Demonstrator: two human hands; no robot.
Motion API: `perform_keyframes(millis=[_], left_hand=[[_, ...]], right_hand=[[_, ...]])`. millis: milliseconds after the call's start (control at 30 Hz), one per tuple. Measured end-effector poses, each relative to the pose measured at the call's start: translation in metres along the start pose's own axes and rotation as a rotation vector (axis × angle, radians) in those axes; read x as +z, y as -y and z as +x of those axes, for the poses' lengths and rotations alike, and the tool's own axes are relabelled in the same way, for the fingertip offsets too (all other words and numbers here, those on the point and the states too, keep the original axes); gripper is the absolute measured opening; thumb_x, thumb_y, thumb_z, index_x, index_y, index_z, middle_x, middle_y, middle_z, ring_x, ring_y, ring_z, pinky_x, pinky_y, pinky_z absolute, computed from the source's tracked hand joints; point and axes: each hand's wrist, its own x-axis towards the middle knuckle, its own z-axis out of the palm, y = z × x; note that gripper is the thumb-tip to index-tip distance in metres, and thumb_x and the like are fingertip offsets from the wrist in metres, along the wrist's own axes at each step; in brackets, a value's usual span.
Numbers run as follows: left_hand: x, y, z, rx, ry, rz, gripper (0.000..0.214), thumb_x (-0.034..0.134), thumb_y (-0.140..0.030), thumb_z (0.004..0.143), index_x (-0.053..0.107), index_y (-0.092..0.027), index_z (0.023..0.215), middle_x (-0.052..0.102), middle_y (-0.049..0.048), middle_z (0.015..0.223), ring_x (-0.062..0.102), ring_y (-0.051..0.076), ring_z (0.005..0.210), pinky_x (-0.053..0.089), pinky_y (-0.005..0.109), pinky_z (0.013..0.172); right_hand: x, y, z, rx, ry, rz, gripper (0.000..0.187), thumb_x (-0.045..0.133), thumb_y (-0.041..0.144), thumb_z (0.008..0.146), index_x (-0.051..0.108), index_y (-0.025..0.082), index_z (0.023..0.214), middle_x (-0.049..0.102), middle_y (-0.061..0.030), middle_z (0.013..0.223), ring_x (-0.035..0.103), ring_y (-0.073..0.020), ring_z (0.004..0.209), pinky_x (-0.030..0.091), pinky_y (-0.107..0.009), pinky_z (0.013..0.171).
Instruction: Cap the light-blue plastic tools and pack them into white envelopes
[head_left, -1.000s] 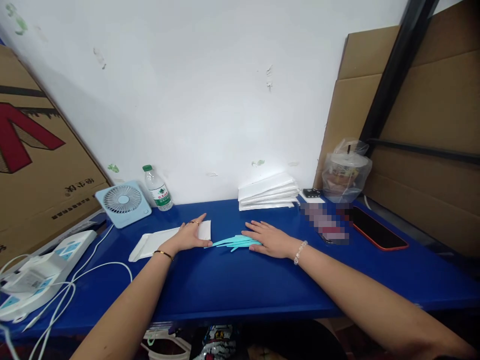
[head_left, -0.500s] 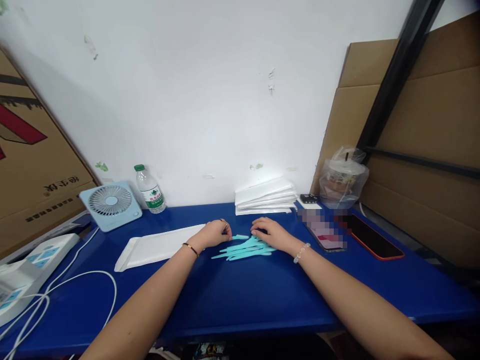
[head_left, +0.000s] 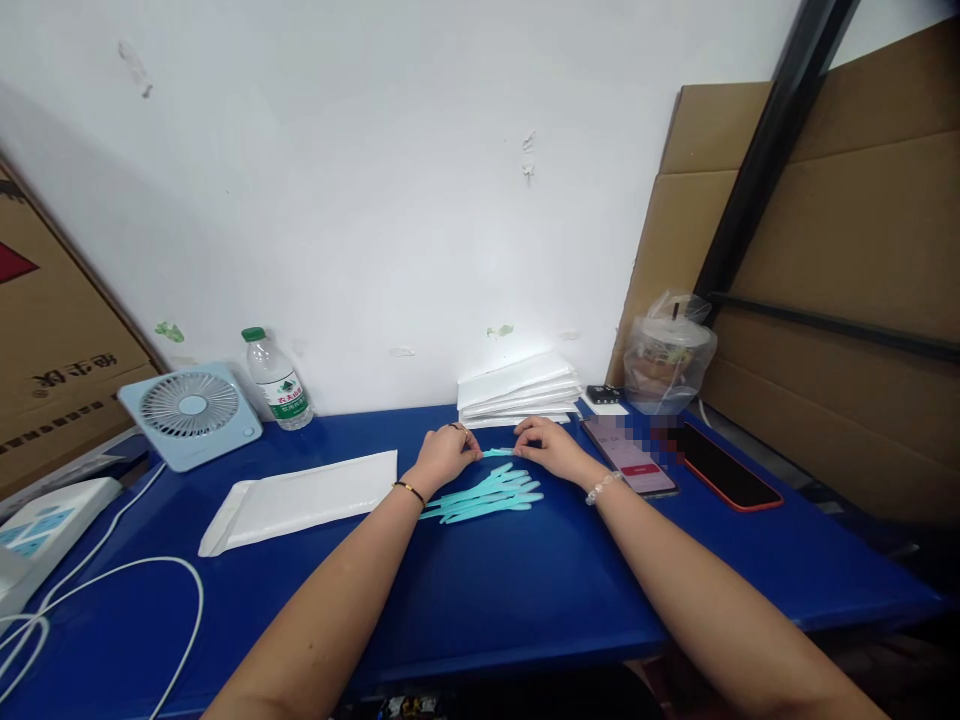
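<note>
A loose bunch of thin turquoise sticks (head_left: 484, 495) lies on the blue table (head_left: 480, 590) in front of me. Just behind it, my left hand (head_left: 444, 455) and my right hand (head_left: 547, 448) both pinch the ends of one turquoise stick (head_left: 497, 453), held a little above the bunch. Both hands have their fingers curled closed. A white padded envelope (head_left: 300, 500) lies flat to the left of my left hand.
A stack of white envelopes (head_left: 519, 388) leans at the wall. Two phones (head_left: 724, 468) and a bagged drink cup (head_left: 667, 355) are on the right. A small blue fan (head_left: 187, 412), a water bottle (head_left: 274, 380), a power strip and white cables sit left. Cardboard stands on both sides.
Both hands lifted from lying flat, moved back and together, and pinched one stick between them. The bunch of sticks now lies uncovered. The view shifted to the left.
</note>
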Motion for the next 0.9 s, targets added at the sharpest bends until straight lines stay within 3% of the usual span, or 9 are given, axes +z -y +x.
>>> perform_keyframes(millis=[167,300,400,600,667,767,900], left_hand=[[-0.011,0.007,0.001,0.136,0.109,0.451,0.014,0.076,-0.031,0.062,0.064,-0.024,0.062,0.062,0.0008,0.074,0.061,0.021,0.078,0.046,0.031,0.081],[-0.013,0.002,-0.003,0.166,0.158,0.699,0.025,0.069,-0.038,0.07,0.065,-0.025,0.091,0.063,0.0011,0.091,0.059,0.019,0.084,0.043,0.028,0.074],[-0.013,-0.003,-0.009,0.191,0.173,0.72,0.027,0.065,-0.043,0.073,0.065,-0.023,0.091,0.064,0.0018,0.092,0.059,0.018,0.083,0.041,0.026,0.071],[-0.012,-0.005,-0.018,0.149,0.468,0.618,0.028,0.062,-0.047,0.073,0.068,-0.021,0.082,0.066,-0.0008,0.074,0.057,0.013,0.065,0.036,0.022,0.055],[-0.011,-0.005,-0.017,0.176,0.458,0.648,0.021,0.061,-0.04,0.074,0.068,-0.021,0.078,0.066,-0.0009,0.071,0.056,0.013,0.063,0.035,0.022,0.054],[-0.014,-0.004,-0.014,0.211,0.349,0.713,0.014,0.06,-0.033,0.075,0.068,-0.022,0.074,0.067,-0.0008,0.072,0.057,0.013,0.065,0.036,0.023,0.057],[-0.018,0.002,-0.009,0.197,0.272,0.734,0.015,0.06,-0.035,0.076,0.067,-0.022,0.077,0.067,0.0,0.077,0.059,0.015,0.071,0.04,0.024,0.064]], right_hand=[[-0.01,-0.009,-0.002,0.083,-0.009,-0.062,0.016,0.066,0.037,0.078,0.074,0.023,0.077,0.061,-0.0056,0.115,0.054,-0.0261,0.107,0.039,-0.041,0.095],[-0.004,0.005,-0.002,-0.018,-0.005,-0.112,0.011,0.064,0.035,0.08,0.072,0.027,0.084,0.059,-0.0033,0.118,0.05,-0.0259,0.113,0.033,-0.044,0.098],[0.007,0.021,-0.001,-0.111,0.107,-0.147,0.007,0.066,0.033,0.079,0.069,0.028,0.084,0.058,-0.0026,0.117,0.047,-0.0255,0.116,0.03,-0.045,0.098],[0.012,0.032,0.0,-0.057,0.207,-0.163,0.01,0.067,0.032,0.079,0.064,0.022,0.077,0.058,-0.0044,0.108,0.048,-0.0243,0.11,0.032,-0.042,0.09],[0.01,0.03,0.0,-0.068,0.204,-0.166,0.011,0.066,0.031,0.08,0.063,0.021,0.075,0.058,-0.0041,0.104,0.048,-0.0234,0.107,0.031,-0.041,0.089],[0.005,0.021,0.001,-0.064,0.154,-0.201,0.009,0.064,0.028,0.081,0.063,0.021,0.075,0.058,-0.0041,0.104,0.048,-0.0233,0.107,0.029,-0.041,0.09],[-0.005,0.007,0.002,0.043,0.063,-0.252,0.009,0.063,0.028,0.081,0.066,0.022,0.075,0.057,-0.0043,0.107,0.047,-0.0252,0.108,0.027,-0.044,0.092]])
